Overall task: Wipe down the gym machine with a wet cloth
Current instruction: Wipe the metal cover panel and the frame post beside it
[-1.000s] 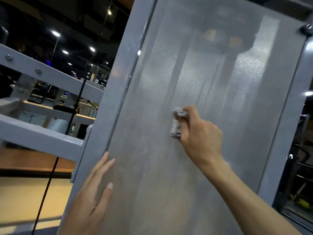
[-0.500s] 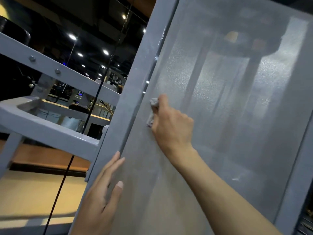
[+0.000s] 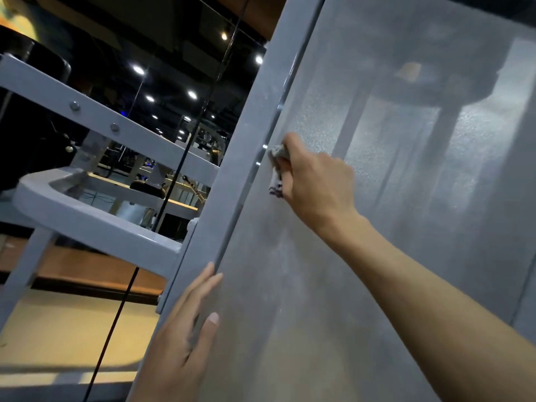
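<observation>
- Up on the panel (image 3: 406,227), near its left edge, the right hand (image 3: 316,181) presses a bunched cloth (image 3: 277,169), fingers curled round it.
- Lower down, the left hand (image 3: 179,343) lies flat, fingers straight.

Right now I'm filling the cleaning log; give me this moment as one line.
right hand grips cloth | cloth on frosted panel, near frame post | left hand flat on panel

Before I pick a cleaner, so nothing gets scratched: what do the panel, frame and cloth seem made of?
Panel: probably frosted translucent plastic; blurred shapes show through its grainy matte face.
Frame: likely grey painted metal; smooth gloss, glints along its edge, bolts on the joined beams.
Cloth: soft greyish fabric, bunched in the right hand; weave unclear.
</observation>
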A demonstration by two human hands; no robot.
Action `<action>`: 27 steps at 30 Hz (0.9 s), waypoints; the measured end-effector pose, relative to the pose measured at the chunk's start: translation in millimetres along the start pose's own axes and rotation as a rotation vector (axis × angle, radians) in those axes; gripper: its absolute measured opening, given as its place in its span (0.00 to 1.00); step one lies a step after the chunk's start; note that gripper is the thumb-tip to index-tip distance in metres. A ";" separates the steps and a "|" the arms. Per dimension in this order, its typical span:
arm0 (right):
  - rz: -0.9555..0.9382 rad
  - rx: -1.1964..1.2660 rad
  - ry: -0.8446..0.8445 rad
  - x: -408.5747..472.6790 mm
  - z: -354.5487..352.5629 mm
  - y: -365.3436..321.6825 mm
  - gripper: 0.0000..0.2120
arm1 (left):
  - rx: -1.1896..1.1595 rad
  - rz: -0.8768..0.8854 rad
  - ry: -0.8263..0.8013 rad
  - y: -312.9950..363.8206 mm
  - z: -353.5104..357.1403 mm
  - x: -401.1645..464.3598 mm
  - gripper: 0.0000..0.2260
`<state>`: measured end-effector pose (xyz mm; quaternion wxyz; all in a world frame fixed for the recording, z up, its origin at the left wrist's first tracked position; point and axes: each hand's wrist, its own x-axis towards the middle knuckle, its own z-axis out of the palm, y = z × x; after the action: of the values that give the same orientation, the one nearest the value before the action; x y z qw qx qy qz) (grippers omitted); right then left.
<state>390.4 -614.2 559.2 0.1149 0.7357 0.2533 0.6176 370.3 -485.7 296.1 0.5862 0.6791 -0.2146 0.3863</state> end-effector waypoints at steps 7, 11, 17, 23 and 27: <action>-0.274 -0.061 -0.212 -43.1 19.4 -26.0 0.20 | -0.021 -0.007 0.030 -0.4 1.9 -0.7 0.22; -0.337 -0.102 -0.163 -20.8 5.0 -16.2 0.14 | -0.022 -0.007 0.036 1.9 1.3 0.4 0.22; -0.159 -0.066 -0.041 2.9 0.3 -5.9 0.08 | -0.040 -0.034 0.024 7.3 0.1 -1.2 0.22; -0.453 -0.075 -0.345 -81.1 21.3 -44.4 0.21 | -0.031 -0.056 0.042 9.9 -1.3 -1.5 0.23; -0.392 -0.110 -0.177 -41.1 16.1 -27.8 0.23 | -0.032 -0.060 0.064 12.3 -0.6 -2.1 0.22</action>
<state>395.1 -609.6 507.4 0.2941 0.7164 0.3463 0.5295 359.7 -488.1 302.3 0.6149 0.6630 -0.1812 0.3867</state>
